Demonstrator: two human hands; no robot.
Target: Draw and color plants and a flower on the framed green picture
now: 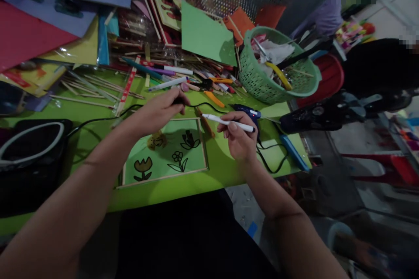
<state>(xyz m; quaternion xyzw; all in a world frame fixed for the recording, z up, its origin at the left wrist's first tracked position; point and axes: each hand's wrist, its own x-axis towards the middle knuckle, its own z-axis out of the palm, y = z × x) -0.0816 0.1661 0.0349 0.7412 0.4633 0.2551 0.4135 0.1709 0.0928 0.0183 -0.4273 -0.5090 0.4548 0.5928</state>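
My right hand (240,135) grips a white marker (229,122) whose uncapped tip points left, over the edge of a framed green card. Beyond that card, my left hand (166,103) hovers with its fingers curled together; a small dark bit shows at the fingertips, too unclear to name. The green card (163,172) lies flat on the table, edged with thin wooden sticks. On it are black-outlined flowers (143,165) and a yellowish drawn figure (157,140), partly behind my left forearm. A brown stick-like piece (206,123) lies beside the card's right edge.
A blue glue gun (245,110) and its black cable lie right of the card. Behind stand a green basket (262,83) of tools, scattered markers (168,83), orange-handled pliers (214,99) and wooden sticks. A black box (36,174) sits at left. A person sits at right.
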